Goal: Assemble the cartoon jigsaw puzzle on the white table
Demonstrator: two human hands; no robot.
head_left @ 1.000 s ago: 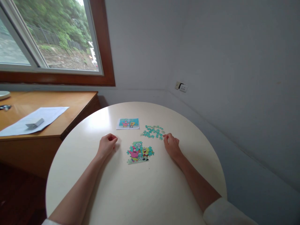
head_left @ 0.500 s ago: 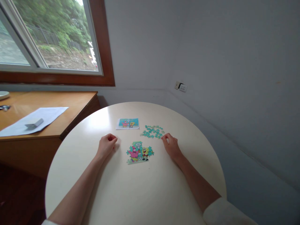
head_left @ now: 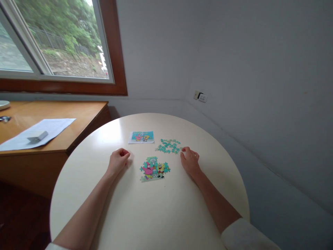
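Note:
A partly joined jigsaw puzzle (head_left: 154,169) lies flat on the round white table (head_left: 156,215), showing a pink starfish, a pale figure and a yellow sponge. Loose teal puzzle pieces (head_left: 168,146) are spread beyond it to the right. My left hand (head_left: 119,160) rests left of the joined puzzle, fingers curled and closed, with nothing visible in them. At the right edge of the loose pieces is my right hand (head_left: 190,160), its thumb and index finger a little apart. No piece can be seen between them.
Behind the joined puzzle lies a small reference picture (head_left: 141,137) of the same characters. A wooden desk (head_left: 85,114) to the left bears a paper sheet (head_left: 56,126) with a grey-white block (head_left: 37,136) on it. Walls and a window (head_left: 65,38) enclose the far side.
My right hand has shifted slightly to the right at the edge of the loose pieces, and its thumb and index finger have parted. My left hand stays in place.

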